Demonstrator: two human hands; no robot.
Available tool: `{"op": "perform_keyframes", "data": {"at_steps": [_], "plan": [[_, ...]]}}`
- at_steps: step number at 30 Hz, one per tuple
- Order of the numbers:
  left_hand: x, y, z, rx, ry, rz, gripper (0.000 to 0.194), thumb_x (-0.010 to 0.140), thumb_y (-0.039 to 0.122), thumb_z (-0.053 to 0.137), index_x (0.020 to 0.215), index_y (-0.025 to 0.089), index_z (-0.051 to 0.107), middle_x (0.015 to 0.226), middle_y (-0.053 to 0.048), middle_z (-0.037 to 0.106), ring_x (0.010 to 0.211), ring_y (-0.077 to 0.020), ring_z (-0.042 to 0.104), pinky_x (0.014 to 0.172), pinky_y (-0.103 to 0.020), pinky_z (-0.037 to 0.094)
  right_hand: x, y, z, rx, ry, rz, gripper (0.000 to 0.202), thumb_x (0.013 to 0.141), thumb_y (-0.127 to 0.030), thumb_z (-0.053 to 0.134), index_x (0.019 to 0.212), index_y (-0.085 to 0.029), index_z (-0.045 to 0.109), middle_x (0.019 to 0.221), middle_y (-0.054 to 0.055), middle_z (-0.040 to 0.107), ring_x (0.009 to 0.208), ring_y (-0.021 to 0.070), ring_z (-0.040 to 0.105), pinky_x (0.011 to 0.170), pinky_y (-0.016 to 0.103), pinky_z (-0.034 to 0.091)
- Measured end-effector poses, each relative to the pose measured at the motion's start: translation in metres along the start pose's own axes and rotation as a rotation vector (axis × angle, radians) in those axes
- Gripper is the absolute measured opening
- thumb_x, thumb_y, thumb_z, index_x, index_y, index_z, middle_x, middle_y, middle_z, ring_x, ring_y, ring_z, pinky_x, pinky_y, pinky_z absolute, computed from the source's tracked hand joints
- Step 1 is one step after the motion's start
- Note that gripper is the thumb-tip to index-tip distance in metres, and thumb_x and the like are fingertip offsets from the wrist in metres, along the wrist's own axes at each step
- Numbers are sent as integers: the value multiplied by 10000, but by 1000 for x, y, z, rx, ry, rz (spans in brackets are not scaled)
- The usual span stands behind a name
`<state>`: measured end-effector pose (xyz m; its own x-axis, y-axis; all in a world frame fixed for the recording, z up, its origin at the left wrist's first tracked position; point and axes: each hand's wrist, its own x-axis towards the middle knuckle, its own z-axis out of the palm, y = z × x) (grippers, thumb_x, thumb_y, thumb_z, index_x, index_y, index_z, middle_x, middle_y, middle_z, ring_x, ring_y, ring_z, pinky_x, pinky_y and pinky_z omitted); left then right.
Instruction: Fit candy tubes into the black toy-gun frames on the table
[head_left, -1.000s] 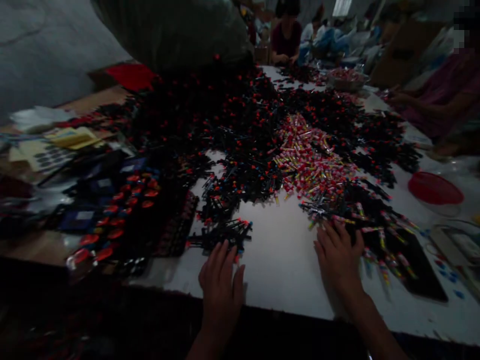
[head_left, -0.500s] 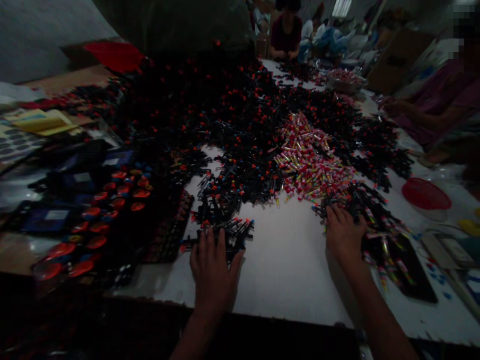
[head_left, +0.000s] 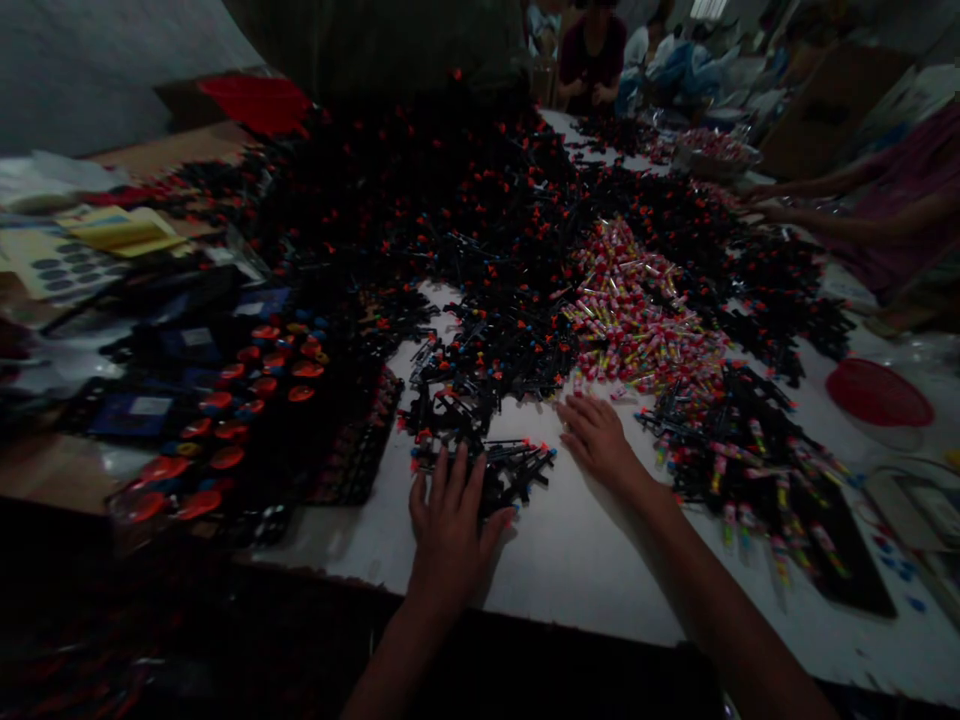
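My left hand [head_left: 454, 530] lies with spread fingers on a small heap of black toy guns [head_left: 521, 468] with orange and blue tips, near the front of the white table [head_left: 570, 560]. Bare tabletop lies under my right hand [head_left: 604, 445], its fingers stretched out leftward, just right of that heap. Nothing shows in its grasp. Beyond it rises a pile of small pink-and-yellow tubes [head_left: 645, 310]. To the right, more such tubes lie scattered over black toy guns [head_left: 750, 430] and a dark flat board [head_left: 855, 560].
A large mound of black toy guns [head_left: 420, 200] covers the back. At left stand rows of orange-rimmed round pieces [head_left: 229, 430] and a sheet with dark ovals [head_left: 67, 270]. A red basket [head_left: 879, 392] is at right. Co-workers [head_left: 892, 200] sit at the right and far side.
My right hand has moved left from the scattered guns and tubes to the bare table near the pile's front. My left hand stays on the small heap. The view has shifted slightly.
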<state>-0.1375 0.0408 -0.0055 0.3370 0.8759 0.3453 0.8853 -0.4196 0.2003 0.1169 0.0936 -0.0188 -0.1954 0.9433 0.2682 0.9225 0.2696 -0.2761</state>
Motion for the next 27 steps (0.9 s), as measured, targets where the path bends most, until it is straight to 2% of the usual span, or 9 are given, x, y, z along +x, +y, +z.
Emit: {"op": "perform_keyframes", "data": {"at_steps": [4, 8, 10, 13, 18, 20, 23, 25, 27], "plan": [[0, 0, 4, -32, 24, -32, 549, 892, 446, 453, 1327, 114, 432, 1421, -199, 415, 1362, -338, 282, 1074, -548, 217, -28, -5, -19, 188, 20, -91, 390, 914, -158, 398, 1268, -245, 537, 1452, 66, 399, 1336, 210, 346, 1095, 451, 272], [2, 1, 6, -22, 29, -8, 558, 887, 452, 463, 1317, 97, 441, 1415, -213, 415, 1355, -352, 290, 1068, -559, 224, -7, 22, -30, 171, 209, 75, 487, 839, -42, 355, 1265, -190, 540, 1374, 112, 479, 1271, 202, 421, 1049, 415, 357], [2, 0, 5, -20, 34, 1, 554, 887, 451, 465, 1313, 96, 445, 1408, -213, 424, 1352, -354, 293, 1065, -559, 228, 7, 39, -28, 69, 224, 138, 468, 834, -48, 363, 1248, -157, 554, 1335, 142, 504, 1251, 234, 426, 1035, 441, 359], [1, 0, 5, -22, 47, -5, 537, 893, 440, 457, 1310, 102, 445, 1399, -213, 435, 1349, -354, 300, 1065, -562, 226, 15, 49, -22, -37, 144, 112, 381, 846, -73, 411, 1161, -158, 608, 1220, 139, 579, 1144, 251, 477, 970, 421, 395], [-2, 0, 4, -49, 50, -17, 552, 887, 447, 465, 1325, 115, 424, 1410, -205, 425, 1363, -342, 279, 1077, -553, 220, -1, 41, -30, -190, 82, 64, 205, 875, -125, 475, 979, -170, 647, 985, 106, 638, 950, 254, 499, 869, 387, 393], [-2, 0, 4, -63, 37, -21, 555, 883, 447, 472, 1332, 125, 415, 1421, -199, 412, 1372, -338, 262, 1081, -556, 214, -3, 38, -37, -214, 47, 0, 206, 885, -122, 468, 1001, -171, 631, 999, 98, 630, 961, 246, 494, 882, 369, 374], [-1, -1, 3, -83, 25, -23, 561, 879, 443, 480, 1343, 137, 403, 1424, -197, 408, 1374, -339, 258, 1080, -564, 213, 4, 36, -43, -178, -82, -134, 262, 886, -95, 457, 1081, -194, 602, 1060, 82, 614, 991, 223, 496, 874, 323, 371], [-2, -1, 3, -86, 30, -25, 560, 879, 442, 479, 1345, 140, 404, 1418, -198, 416, 1368, -341, 271, 1077, -564, 219, 10, 36, -42, -148, -144, -149, 258, 878, -89, 458, 1062, -198, 604, 1036, 80, 614, 970, 217, 504, 846, 309, 381], [-2, -1, 3, -82, 43, -24, 554, 880, 440, 480, 1336, 132, 416, 1414, -203, 420, 1365, -338, 277, 1078, -556, 223, 13, 37, -39, -139, -146, -108, 230, 870, -92, 453, 1026, -170, 603, 982, 97, 611, 933, 226, 505, 828, 320, 390]]}}
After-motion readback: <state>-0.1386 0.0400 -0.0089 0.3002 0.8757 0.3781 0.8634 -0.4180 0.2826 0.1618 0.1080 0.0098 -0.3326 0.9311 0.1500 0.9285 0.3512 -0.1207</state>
